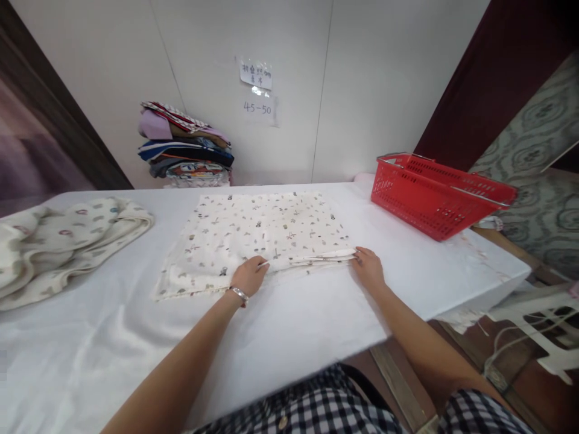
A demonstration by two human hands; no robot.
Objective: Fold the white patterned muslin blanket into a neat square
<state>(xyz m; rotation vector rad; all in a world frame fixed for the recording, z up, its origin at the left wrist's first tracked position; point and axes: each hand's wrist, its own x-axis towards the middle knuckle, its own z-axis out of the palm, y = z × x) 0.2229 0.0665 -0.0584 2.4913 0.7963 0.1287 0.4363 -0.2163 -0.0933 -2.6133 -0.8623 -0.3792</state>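
A cream cloth (266,226) with small scattered prints lies spread in layers on the white-covered table. My left hand (249,276), with a silver bracelet at the wrist, is closed on the middle of its near edge. At the near right corner, my right hand (368,268) pinches the same cloth. Between the two hands the edge is lifted slightly and its layers show. Left of my left hand, the near edge rests on the table.
At left lies a crumpled cream cloth (67,241) with larger prints. A stack of folded clothes (187,147) stands against the back wall. The red plastic basket (434,199) sits at the table's right end. Paper notes (256,75) hang on the wall.
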